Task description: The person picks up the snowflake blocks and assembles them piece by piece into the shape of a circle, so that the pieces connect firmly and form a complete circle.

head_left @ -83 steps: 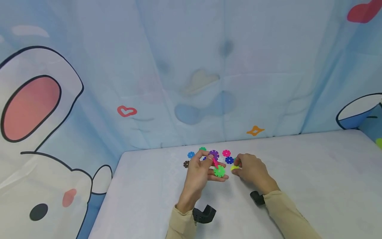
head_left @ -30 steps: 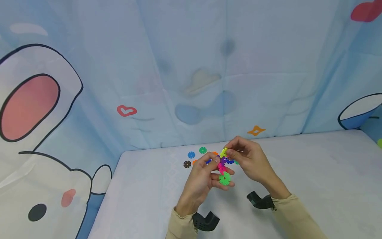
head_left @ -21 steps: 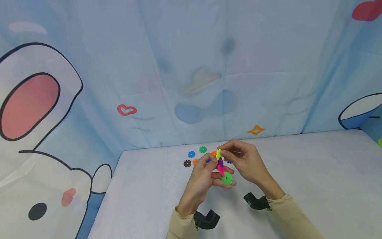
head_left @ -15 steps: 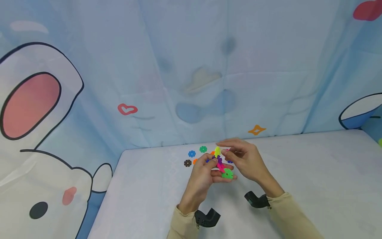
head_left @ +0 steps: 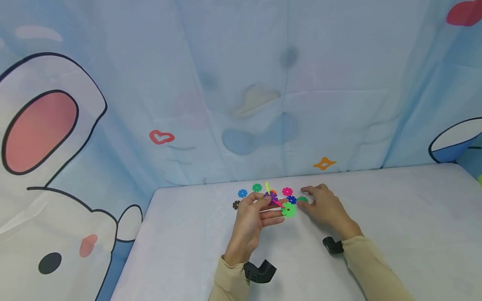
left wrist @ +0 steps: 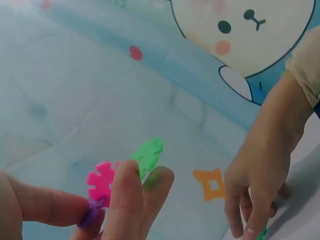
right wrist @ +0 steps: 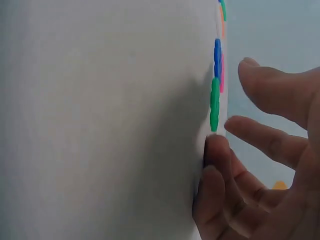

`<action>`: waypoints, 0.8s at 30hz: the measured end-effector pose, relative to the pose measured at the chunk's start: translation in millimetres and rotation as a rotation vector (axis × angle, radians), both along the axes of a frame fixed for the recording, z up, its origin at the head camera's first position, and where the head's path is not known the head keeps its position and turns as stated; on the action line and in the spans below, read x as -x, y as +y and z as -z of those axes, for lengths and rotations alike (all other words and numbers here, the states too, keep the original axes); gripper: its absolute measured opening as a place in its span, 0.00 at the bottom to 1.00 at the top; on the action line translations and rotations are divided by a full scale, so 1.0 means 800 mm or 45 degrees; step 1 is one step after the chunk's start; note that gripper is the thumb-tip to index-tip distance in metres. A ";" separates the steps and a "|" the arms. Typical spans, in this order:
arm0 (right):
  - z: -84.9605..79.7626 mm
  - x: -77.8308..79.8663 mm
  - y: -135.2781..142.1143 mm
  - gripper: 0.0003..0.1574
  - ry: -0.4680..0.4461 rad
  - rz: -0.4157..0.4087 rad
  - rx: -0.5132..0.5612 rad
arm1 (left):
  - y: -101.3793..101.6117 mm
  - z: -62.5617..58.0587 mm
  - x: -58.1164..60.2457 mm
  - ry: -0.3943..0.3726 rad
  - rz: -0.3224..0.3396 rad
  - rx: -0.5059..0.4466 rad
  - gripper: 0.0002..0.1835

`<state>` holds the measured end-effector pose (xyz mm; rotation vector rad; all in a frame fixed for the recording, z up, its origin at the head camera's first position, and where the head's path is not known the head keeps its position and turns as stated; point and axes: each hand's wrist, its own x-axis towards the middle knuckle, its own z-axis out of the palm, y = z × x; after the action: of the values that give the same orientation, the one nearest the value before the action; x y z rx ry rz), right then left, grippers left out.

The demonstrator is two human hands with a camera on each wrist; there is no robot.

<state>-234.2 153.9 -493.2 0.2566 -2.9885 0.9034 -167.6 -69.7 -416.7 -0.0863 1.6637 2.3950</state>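
In the head view my left hand (head_left: 246, 221) pinches the purple snowflake disc (head_left: 273, 196) between thumb and index finger. That disc is part of a joined chain, with a yellow disc (head_left: 267, 187) standing edge-on above it. A pink disc (left wrist: 101, 184) and a bright green disc (head_left: 288, 210) make up its other end, by my spread fingers. To the right, my right hand (head_left: 327, 209) is low over the table, thumb and index finger apart. Close to its fingertips a dark green disc (right wrist: 215, 105) lies flat; nothing shows gripped in that hand.
Loose discs lie near the table's back edge: navy (head_left: 291, 200), pink (head_left: 287, 191), green (head_left: 257, 187), light blue (head_left: 242, 193) and brown (head_left: 236, 205), with an orange one partly hidden. Behind the white table (head_left: 180, 251) hangs a printed blue cloth (head_left: 211, 92).
My right hand took a yellow disc from the table to the chain's purple disc and let go. It has since moved right and down to the dark green disc. The left hand has turned the chain.
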 end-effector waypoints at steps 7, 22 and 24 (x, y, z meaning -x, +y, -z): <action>0.010 0.004 -0.007 0.17 -0.009 -0.017 -0.075 | 0.006 -0.002 -0.001 -0.006 -0.002 -0.041 0.04; 0.000 0.008 0.017 0.10 -0.044 -0.067 0.183 | 0.009 0.009 0.000 0.018 -0.036 -0.036 0.18; -0.008 0.007 0.019 0.07 0.010 -0.101 0.251 | 0.010 0.009 0.001 0.038 -0.036 -0.023 0.18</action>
<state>-239.8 168.8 -486.8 0.3750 -2.8721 1.1915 -168.4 -61.9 -423.8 -0.0718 1.6641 2.4431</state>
